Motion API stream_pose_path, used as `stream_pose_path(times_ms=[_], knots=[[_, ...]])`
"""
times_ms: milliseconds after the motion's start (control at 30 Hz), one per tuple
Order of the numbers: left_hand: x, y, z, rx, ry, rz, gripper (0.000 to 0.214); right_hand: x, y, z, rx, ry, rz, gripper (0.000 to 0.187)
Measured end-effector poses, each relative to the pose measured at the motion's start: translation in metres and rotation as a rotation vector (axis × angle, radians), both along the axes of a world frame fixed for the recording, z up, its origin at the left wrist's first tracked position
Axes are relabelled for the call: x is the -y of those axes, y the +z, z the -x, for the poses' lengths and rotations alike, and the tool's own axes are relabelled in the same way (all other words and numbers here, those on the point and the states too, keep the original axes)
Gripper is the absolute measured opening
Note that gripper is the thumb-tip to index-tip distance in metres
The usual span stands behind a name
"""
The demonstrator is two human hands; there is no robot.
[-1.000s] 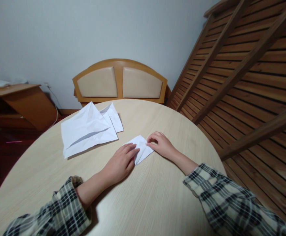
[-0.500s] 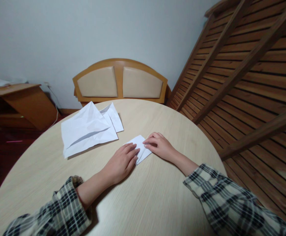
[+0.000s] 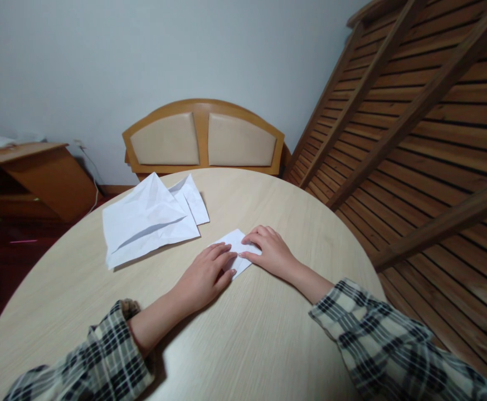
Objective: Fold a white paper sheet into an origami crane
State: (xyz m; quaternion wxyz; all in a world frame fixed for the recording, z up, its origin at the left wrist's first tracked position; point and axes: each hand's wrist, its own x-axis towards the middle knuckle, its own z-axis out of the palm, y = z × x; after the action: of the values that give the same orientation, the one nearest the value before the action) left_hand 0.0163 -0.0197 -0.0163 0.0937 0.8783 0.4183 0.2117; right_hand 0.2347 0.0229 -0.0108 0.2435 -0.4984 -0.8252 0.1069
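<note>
A small folded piece of white paper (image 3: 235, 238) lies flat on the round table, partly covered by my hands. My left hand (image 3: 204, 273) rests over its left side, fingers stretched out and pressing down on it. From the right, my right hand (image 3: 271, 249) touches the same paper, thumb tip and forefinger apart on its surface. The thumb is close to the left fingertips, near the middle of the paper. What lies under the fingers is hidden.
Left of the hands lies a larger creased white sheet (image 3: 147, 223), with another folded white paper (image 3: 196, 203) partly behind it. The light wood table (image 3: 277, 200) has a curved edge. Beyond stand a padded headboard (image 3: 204, 136), a slatted wooden panel (image 3: 414, 139) and a desk (image 3: 47, 172).
My right thumb has moved left and down onto the middle of the folded paper, away from the forefinger. The left hand stays nearly in place.
</note>
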Motion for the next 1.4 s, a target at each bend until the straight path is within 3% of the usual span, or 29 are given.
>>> stream_pose_path(times_ms=[533,1400], knots=[[-0.001,0.003,-0.001,-0.015,-0.004,-0.028,0.037,0.009,0.002,0.004,0.106,0.047,-0.017,0.057],[-0.001,0.003,0.001,-0.068,-0.001,0.001,0.041,-0.004,-0.001,-0.002,0.038,-0.167,0.01,0.018]])
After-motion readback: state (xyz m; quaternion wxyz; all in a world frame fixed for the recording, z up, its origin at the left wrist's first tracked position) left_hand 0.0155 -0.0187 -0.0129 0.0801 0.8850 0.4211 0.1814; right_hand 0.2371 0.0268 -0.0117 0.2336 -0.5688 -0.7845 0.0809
